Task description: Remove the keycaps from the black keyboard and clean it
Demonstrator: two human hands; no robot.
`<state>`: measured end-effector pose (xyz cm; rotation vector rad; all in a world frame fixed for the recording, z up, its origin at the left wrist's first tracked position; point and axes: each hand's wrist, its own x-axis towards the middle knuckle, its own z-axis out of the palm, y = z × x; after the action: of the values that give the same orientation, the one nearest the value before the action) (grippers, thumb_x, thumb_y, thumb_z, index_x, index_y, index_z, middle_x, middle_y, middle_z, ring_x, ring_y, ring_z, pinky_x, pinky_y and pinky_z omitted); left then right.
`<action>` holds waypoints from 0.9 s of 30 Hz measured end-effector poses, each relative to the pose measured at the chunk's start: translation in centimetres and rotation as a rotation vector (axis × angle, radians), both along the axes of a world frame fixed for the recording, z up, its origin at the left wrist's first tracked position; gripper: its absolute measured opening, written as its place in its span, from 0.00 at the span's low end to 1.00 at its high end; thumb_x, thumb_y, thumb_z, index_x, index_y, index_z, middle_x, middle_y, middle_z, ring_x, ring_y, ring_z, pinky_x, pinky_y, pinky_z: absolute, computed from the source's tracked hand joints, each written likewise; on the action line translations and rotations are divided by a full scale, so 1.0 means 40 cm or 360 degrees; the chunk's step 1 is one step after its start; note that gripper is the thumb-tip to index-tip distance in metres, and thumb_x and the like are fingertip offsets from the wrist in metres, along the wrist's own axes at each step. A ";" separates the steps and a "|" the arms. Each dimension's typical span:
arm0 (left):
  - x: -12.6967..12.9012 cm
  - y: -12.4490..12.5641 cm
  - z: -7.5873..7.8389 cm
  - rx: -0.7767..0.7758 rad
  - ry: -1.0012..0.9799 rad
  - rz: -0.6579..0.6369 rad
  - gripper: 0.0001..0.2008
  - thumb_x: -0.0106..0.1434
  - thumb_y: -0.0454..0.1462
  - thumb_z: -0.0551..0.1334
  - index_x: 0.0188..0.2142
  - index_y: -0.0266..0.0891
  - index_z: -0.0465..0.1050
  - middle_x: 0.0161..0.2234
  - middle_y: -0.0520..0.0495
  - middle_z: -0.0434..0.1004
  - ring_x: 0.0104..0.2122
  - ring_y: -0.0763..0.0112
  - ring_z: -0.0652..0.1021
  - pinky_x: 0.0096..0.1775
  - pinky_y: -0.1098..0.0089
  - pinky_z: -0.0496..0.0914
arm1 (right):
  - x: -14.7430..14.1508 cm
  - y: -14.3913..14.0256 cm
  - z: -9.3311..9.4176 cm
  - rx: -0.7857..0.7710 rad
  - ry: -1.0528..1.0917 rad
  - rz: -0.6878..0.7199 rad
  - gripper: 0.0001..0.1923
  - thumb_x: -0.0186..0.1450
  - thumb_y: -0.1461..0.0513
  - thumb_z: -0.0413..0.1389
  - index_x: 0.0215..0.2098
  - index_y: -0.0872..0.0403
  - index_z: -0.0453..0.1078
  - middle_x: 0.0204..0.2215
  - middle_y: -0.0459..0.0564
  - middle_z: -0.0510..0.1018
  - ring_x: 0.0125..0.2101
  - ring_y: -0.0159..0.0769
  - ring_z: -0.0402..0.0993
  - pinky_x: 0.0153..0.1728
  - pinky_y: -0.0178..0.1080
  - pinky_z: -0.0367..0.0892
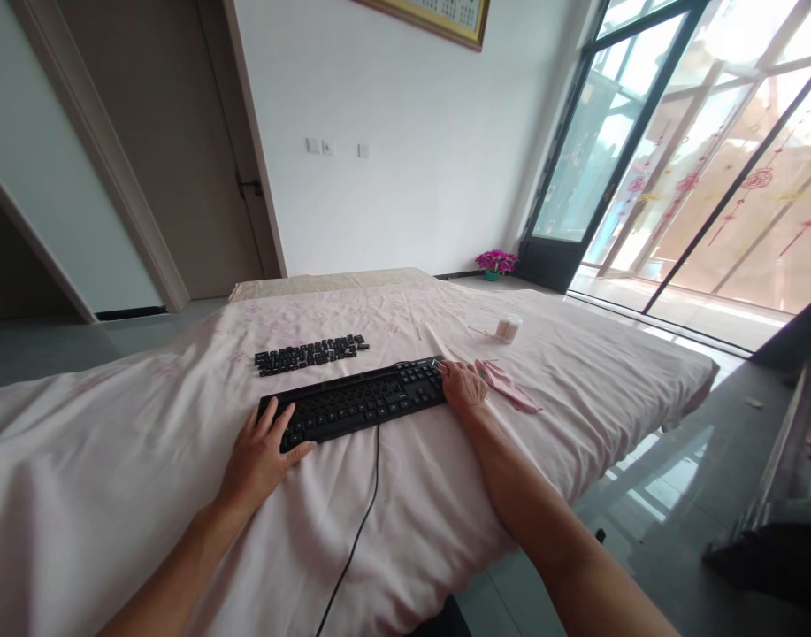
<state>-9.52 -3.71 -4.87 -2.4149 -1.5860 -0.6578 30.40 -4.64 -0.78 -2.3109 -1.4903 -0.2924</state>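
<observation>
A black keyboard [358, 402] lies across the pink bedsheet, with bare patches where keycaps are off. My left hand [263, 442] grips its left end, fingers spread over the top and thumb along the near edge. At the number pad end, my right hand [464, 385] is closed around a small shiny metal tool [438, 364], whose exact kind is too small to tell. Loose black keycaps [312, 354] are laid out in rows just behind the keyboard. A pink cloth [511, 387] lies beside my right hand.
A clear tub of cotton swabs [508, 329] stands farther back on the bedsheet [405, 513]. The keyboard's cable [362, 531] trails toward me over the near edge. Tiled floor and a glass door [604, 150] are on the right.
</observation>
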 end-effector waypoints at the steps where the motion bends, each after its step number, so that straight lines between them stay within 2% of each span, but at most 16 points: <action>1: 0.000 -0.002 -0.001 0.0034 0.0040 -0.0012 0.36 0.60 0.55 0.57 0.61 0.34 0.62 0.63 0.33 0.57 0.62 0.41 0.57 0.58 0.49 0.58 | -0.001 -0.001 0.000 0.0007 -0.0006 0.0003 0.20 0.71 0.51 0.42 0.51 0.45 0.71 0.46 0.49 0.77 0.47 0.41 0.67 0.45 0.39 0.58; 4: 0.003 -0.009 -0.001 0.0108 0.0144 -0.0099 0.35 0.62 0.53 0.56 0.61 0.33 0.62 0.61 0.32 0.60 0.62 0.43 0.58 0.58 0.49 0.57 | -0.005 -0.006 0.004 0.0036 -0.0028 0.0004 0.19 0.71 0.52 0.43 0.50 0.46 0.72 0.45 0.50 0.78 0.46 0.41 0.67 0.44 0.39 0.58; 9: 0.013 -0.033 0.001 0.0122 0.0161 -0.0154 0.27 0.65 0.46 0.55 0.60 0.37 0.63 0.61 0.35 0.62 0.60 0.47 0.64 0.57 0.48 0.59 | -0.024 -0.027 0.029 0.0112 -0.0103 0.0057 0.18 0.71 0.54 0.44 0.50 0.48 0.72 0.46 0.51 0.76 0.46 0.42 0.65 0.45 0.40 0.56; 13: 0.023 -0.061 0.011 0.0034 0.0011 -0.0152 0.24 0.65 0.42 0.57 0.59 0.39 0.64 0.60 0.38 0.65 0.58 0.49 0.67 0.58 0.48 0.58 | -0.058 -0.055 0.074 0.0341 -0.0257 0.0199 0.17 0.71 0.56 0.44 0.49 0.49 0.71 0.46 0.51 0.76 0.46 0.43 0.64 0.46 0.42 0.53; 17: 0.005 -0.079 0.051 -0.0171 -0.0293 -0.0236 0.20 0.65 0.43 0.57 0.55 0.42 0.68 0.56 0.43 0.70 0.56 0.56 0.70 0.58 0.53 0.61 | -0.106 -0.080 0.125 0.0505 -0.0288 0.0381 0.18 0.72 0.56 0.42 0.45 0.50 0.73 0.39 0.52 0.77 0.41 0.42 0.67 0.41 0.39 0.55; 22: -0.060 -0.067 0.101 -0.0370 -0.0884 -0.0170 0.17 0.65 0.45 0.55 0.48 0.42 0.74 0.48 0.47 0.77 0.47 0.63 0.77 0.50 0.64 0.69 | -0.200 -0.071 0.169 0.0480 0.0130 0.0818 0.17 0.72 0.56 0.42 0.48 0.49 0.70 0.38 0.48 0.79 0.36 0.37 0.73 0.35 0.36 0.58; 27: -0.108 -0.034 0.089 -0.0471 -0.1308 -0.0021 0.15 0.63 0.41 0.56 0.45 0.40 0.75 0.44 0.47 0.79 0.43 0.65 0.78 0.45 0.66 0.71 | -0.352 -0.018 0.186 0.0276 0.0883 0.1428 0.13 0.66 0.56 0.54 0.48 0.50 0.68 0.32 0.45 0.79 0.32 0.35 0.74 0.36 0.35 0.64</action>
<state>-13.85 -5.08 -1.31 -2.4981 -2.0511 -1.6853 16.31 -5.36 6.64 -1.2371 -1.8820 0.4117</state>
